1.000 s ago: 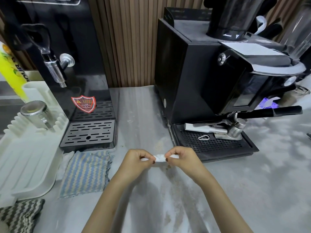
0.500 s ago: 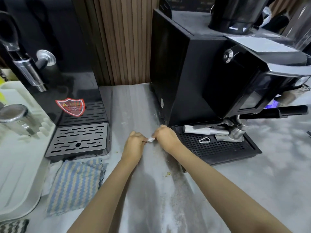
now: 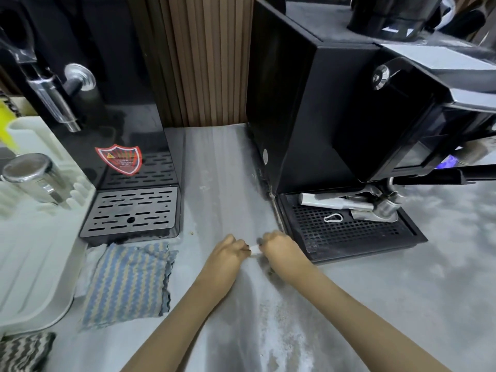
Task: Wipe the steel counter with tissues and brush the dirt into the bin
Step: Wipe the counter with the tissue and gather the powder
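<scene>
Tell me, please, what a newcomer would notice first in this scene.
The left hand and right hand meet at the middle of the steel counter, pinching a small white tissue between them. A big black coffee machine looms at the right, its drip tray beside the right hand. At the left stands a black dispenser with a red shield sticker, a striped cloth lying before it.

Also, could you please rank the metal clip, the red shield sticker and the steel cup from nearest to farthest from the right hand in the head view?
1. Metal clip: on the black drip tray, just beyond the right hand.
2. Red shield sticker: across the counter, on the left machine.
3. Steel cup: far left, in the white rack.
</scene>
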Available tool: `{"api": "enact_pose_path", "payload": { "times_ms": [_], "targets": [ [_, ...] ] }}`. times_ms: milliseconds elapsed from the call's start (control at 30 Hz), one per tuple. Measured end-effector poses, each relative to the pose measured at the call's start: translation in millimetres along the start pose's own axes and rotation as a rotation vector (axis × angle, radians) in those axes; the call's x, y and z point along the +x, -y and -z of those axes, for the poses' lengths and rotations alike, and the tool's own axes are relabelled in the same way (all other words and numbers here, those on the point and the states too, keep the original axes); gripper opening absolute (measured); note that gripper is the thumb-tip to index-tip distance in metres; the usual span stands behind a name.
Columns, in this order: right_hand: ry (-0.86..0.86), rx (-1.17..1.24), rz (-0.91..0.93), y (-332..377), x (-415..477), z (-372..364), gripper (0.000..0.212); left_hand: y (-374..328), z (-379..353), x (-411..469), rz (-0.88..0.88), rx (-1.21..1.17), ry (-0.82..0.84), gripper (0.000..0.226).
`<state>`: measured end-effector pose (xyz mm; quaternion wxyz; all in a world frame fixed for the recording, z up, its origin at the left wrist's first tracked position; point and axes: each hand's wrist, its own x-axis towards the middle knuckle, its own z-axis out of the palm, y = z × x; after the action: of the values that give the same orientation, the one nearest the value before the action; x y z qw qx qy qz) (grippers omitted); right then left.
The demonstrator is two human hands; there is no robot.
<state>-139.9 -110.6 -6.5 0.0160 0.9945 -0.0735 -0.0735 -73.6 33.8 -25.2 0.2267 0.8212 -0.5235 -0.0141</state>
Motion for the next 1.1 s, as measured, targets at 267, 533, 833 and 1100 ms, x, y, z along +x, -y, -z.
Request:
{"api": "enact_pose_path", "payload": {
  "times_ms": [267, 533, 833, 1100],
  "targets": [
    [-0.011, 0.227, -0.12, -15.7, 24.7, 27.6, 0.023, 11.6, 23.1, 24.1, 0.031, -0.081, -0.111, 0.025],
    [-0.002, 0.021, -0.055, -16.5, 58.1, 29.1, 0.022, 10.7, 6.6, 58.4, 0.295, -0.032, -0.028, 0.013],
    [0.242, 0.185, -0.045, 4.4, -45.8, 23.4, 0.019, -21.2, -11.0, -24.3, -0.06, -0.13, 0.007, 0.037],
    [-0.01, 0.348, -0.033, -3.4, 38.8, 43.8, 0.027, 36.5, 15.7, 27.6, 0.266, -0.092, -0.122, 0.034]
  ]
}}
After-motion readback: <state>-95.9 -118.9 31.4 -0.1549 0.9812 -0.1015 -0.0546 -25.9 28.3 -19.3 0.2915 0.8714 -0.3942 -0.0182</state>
